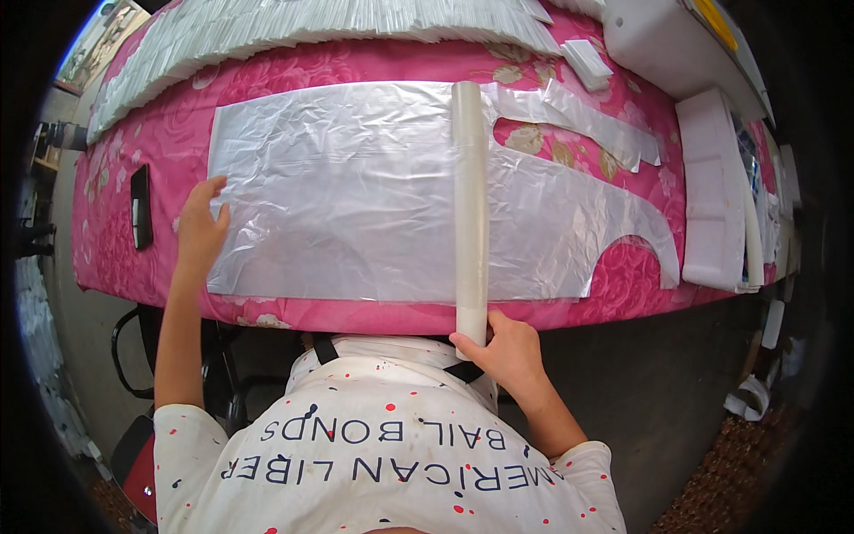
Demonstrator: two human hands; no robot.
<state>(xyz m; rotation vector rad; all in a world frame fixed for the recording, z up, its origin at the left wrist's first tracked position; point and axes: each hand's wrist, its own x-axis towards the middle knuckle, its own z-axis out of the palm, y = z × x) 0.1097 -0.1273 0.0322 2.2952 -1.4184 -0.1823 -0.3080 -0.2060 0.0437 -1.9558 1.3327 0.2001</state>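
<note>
A thin clear plastic sheet [347,196], cut to an apron-like outline, lies spread flat on a table with a pink flowered cloth [294,67]. My left hand [201,228] rests flat with spread fingers on the sheet's left edge. A long white roll of plastic film [470,196] lies across the sheet from the far edge to the near edge. My right hand [503,345] grips the near end of this roll at the table's front edge.
A black phone [140,206] lies on the cloth left of the sheet. A long row of folded white plastic pieces [294,25] runs along the far edge. White foam blocks [712,187] stand at the right, a small white block [587,62] at the far right.
</note>
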